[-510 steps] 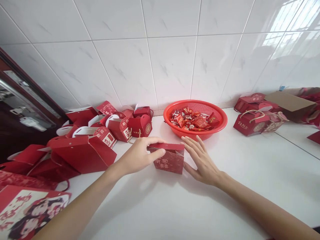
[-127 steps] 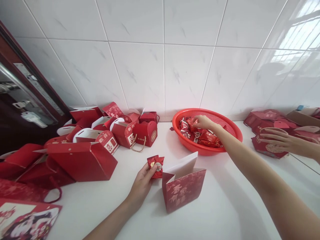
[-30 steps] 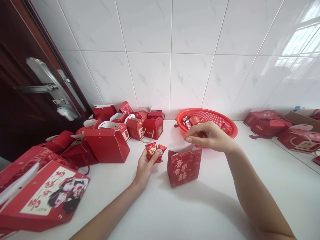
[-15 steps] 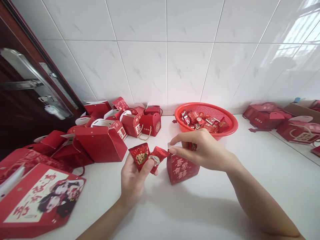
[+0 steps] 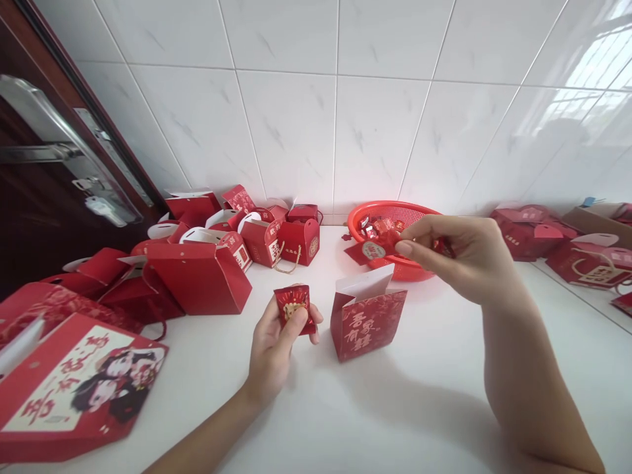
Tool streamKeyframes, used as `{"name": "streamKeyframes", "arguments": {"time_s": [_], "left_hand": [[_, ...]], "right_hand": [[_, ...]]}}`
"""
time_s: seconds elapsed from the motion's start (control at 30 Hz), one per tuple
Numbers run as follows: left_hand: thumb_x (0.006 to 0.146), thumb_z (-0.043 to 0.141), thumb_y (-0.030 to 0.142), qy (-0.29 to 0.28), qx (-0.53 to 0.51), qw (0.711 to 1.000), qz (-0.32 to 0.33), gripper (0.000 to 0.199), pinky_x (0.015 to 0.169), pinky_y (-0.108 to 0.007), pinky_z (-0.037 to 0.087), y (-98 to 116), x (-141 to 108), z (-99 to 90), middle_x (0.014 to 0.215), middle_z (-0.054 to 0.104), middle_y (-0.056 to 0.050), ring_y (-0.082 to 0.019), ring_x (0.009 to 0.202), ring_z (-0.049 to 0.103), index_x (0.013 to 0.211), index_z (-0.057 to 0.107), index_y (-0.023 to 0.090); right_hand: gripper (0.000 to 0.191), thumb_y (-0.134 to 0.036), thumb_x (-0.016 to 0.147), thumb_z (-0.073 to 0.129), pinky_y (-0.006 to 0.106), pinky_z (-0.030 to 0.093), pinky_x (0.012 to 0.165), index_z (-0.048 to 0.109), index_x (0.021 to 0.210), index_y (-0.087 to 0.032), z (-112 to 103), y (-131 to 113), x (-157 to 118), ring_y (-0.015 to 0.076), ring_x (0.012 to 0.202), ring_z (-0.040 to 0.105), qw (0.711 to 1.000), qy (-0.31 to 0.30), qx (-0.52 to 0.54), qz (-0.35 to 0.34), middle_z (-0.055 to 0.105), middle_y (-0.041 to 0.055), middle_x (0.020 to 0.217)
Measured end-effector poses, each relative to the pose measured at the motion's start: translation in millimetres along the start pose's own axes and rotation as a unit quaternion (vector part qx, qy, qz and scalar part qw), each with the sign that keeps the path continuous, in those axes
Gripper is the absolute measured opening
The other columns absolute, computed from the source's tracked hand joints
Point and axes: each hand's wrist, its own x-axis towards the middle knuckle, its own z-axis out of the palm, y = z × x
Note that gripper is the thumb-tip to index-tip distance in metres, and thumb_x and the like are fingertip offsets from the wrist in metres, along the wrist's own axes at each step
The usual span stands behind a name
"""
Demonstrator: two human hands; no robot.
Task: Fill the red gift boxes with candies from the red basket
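Right hand (image 5: 464, 257) pinches candy packet (image 5: 374, 251) by one end, could slip beside open gift box (image 5: 370, 326); left hand (image 5: 269, 355) pinches foil packet (image 5: 293, 304).

Bare worktop (image 5: 395, 421) runs in front of the standing box (image 5: 372, 327) — open to passage. Cartons (image 5: 197, 280) crowd the left; the basket (image 5: 405, 270) stands behind.

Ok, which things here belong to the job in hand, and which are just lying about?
In the job:
open box
packet in left hand
another packet in right hand
red basket
likely the other red boxes

Just lying about, it seems:
keys by the door
blue scrap, far right
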Motion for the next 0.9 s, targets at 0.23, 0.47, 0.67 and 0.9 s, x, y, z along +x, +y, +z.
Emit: {"name": "streamKeyframes", "arguments": {"time_s": [0.23,0.47,0.67,0.9], "left_hand": [[0.095,0.066,0.04,0.006,-0.004,1.0,-0.016,0.02,0.062,-0.027,0.05,-3,3,-0.4,0.082,0.067,0.0,-0.012,0.061,0.06,0.089,0.065,0.021],[0.095,0.064,0.04,0.003,-0.015,1.0,-0.023,0.02,0.063,-0.029,0.05,-4,3,-1.1,0.082,0.069,-0.001,-0.014,0.062,0.06,0.091,0.065,0.02],[0.094,0.062,0.041,-0.006,-0.028,0.999,-0.035,0.022,0.066,-0.032,0.052,-3,3,-3.1,0.084,0.07,-0.003,-0.015,0.062,0.061,0.094,0.066,0.019],[0.094,0.061,0.041,-0.009,-0.029,0.999,-0.042,0.023,0.067,-0.032,0.052,-3,3,-3.4,0.084,0.07,-0.003,-0.016,0.063,0.061,0.098,0.066,0.019]], "right_hand": [[0.018,-0.029,0.09,0.064,0.025,0.027,0.044,0.069,0.075,-0.021,-18,16,-2,0.0086,0.048,0.036,0.986,-0.159,-0.052,0.017,0.044,-0.0042,0.053],[0.02,-0.034,0.092,0.065,0.026,0.027,0.047,0.069,0.08,-0.019,-2,17,4,0.0087,0.051,0.038,0.989,-0.139,-0.053,0.026,0.046,-0.0036,0.056],[0.021,-0.035,0.097,0.058,0.026,0.039,0.056,0.069,0.088,-0.018,0,11,6,0.0123,0.063,0.051,0.987,-0.151,0.029,0.047,0.059,0.0011,0.071],[0.014,-0.026,0.089,0.066,0.03,0.054,0.073,0.066,0.102,-0.02,0,12,5,0.0187,0.087,0.066,0.968,-0.235,0.071,0.044,0.07,0.0056,0.094]]}}
